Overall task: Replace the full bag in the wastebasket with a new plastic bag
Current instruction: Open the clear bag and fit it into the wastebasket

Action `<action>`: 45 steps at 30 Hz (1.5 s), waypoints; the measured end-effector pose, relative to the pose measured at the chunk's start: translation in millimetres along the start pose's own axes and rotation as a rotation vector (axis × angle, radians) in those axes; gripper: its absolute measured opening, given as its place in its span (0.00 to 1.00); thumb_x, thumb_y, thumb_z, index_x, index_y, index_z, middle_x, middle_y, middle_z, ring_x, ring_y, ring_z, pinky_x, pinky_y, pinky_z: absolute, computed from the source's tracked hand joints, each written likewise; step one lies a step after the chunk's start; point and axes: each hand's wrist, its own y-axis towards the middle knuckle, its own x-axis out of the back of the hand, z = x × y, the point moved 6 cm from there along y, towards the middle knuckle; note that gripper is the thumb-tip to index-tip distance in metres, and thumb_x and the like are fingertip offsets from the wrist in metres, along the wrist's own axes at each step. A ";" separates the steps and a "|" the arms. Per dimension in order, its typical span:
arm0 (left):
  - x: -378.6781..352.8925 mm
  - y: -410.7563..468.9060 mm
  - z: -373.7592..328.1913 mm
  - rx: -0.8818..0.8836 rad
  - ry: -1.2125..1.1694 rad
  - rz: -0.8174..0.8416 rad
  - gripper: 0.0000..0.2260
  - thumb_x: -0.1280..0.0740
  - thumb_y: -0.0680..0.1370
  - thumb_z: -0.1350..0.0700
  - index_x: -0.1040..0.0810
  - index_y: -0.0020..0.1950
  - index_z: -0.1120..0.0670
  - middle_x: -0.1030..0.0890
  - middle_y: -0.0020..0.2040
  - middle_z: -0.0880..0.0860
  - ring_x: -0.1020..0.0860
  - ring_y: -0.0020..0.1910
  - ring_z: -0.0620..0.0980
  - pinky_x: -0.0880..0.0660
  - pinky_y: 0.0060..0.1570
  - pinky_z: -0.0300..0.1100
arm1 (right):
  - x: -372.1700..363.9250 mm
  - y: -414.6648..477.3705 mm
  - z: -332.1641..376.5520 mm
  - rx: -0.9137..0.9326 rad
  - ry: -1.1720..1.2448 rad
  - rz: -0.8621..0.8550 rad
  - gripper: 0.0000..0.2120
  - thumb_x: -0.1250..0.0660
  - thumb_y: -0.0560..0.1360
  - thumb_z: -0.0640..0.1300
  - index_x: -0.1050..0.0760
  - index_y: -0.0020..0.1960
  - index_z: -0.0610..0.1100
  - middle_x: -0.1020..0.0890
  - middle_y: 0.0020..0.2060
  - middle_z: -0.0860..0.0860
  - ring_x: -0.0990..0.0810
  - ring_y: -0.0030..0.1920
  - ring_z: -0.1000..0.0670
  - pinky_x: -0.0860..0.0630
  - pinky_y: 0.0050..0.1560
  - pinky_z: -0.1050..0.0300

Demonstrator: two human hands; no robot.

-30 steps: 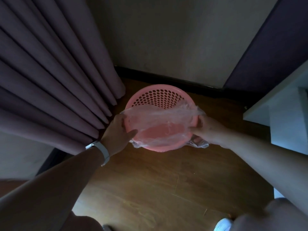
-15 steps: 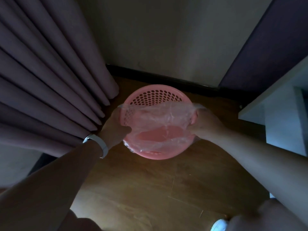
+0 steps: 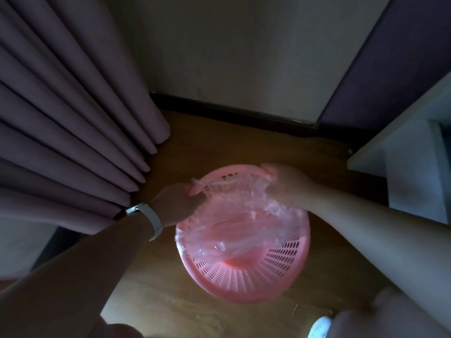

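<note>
Compared with the frame half a second earlier, both hands have shifted from the sides of the wastebasket [image 3: 244, 281] to its far rim, and the basket now sits lower in the view, toward 5 o'clock of centre, its perforated near wall exposed. Left hand [image 3: 181, 203]: at about 10 o'clock on the rim, fingers closed on the edge of the clear plastic bag [image 3: 234, 223], pinching the film against the rim. Right hand [image 3: 284, 185]: at about 1 o'clock on the rim, fingers curled over the rim and gripping the opposite edge of the same bag; the fingertips are partly veiled by crumpled film. Plastic bag: transparent, wrinkled, stretched between the two hands across the far half of the basket mouth and sagging into the interior; its near edge lies loose inside, not over the rim at 6 o'clock. Wastebasket: pink, round, with perforated walls, standing on the wooden floor [image 3: 219, 147]. Pale wristband [image 3: 152, 219]: on the left wrist, at 9 o'clock of the basket. Pleated purple curtain [image 3: 73, 118]: fills the 9 to 11 o'clock sector, its hem ending near the floor, apart from the basket. Dark baseboard [image 3: 231, 113]: runs along the wall at 12 o'clock. White furniture [image 3: 415, 172]: at 3 o'clock, well apart from the basket. White shoe [image 3: 321, 325]: toe visible at 5 o'clock, at the lower edge.
</note>
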 end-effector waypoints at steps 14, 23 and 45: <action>24.1 29.6 -3.8 0.035 -0.215 -0.409 0.16 0.39 0.79 0.50 0.23 0.35 0.56 0.18 0.40 0.58 0.22 0.41 0.58 0.33 0.38 0.44 | -4.2 -7.6 -14.5 -0.047 0.038 -0.043 0.17 0.31 0.74 0.43 0.36 0.57 0.51 0.24 0.42 0.48 0.25 0.30 0.51 0.29 0.27 0.58; 10.5 35.0 14.1 0.047 -0.516 -0.319 0.05 0.34 0.76 0.56 0.18 0.44 0.49 0.16 0.44 0.53 0.19 0.45 0.52 0.24 0.47 0.45 | -9.5 -8.2 -22.9 -0.075 0.062 0.039 0.27 0.33 0.77 0.46 0.40 0.72 0.48 0.25 0.50 0.53 0.22 0.41 0.55 0.28 0.33 0.62; 31.8 34.1 53.4 0.163 -0.213 -0.467 0.15 0.39 0.77 0.47 0.19 0.50 0.56 0.18 0.45 0.59 0.21 0.47 0.60 0.24 0.46 0.46 | 11.0 -28.4 -9.0 0.037 -0.098 0.178 0.10 0.29 0.72 0.52 0.29 0.47 0.55 0.25 0.47 0.54 0.23 0.45 0.51 0.23 0.42 0.56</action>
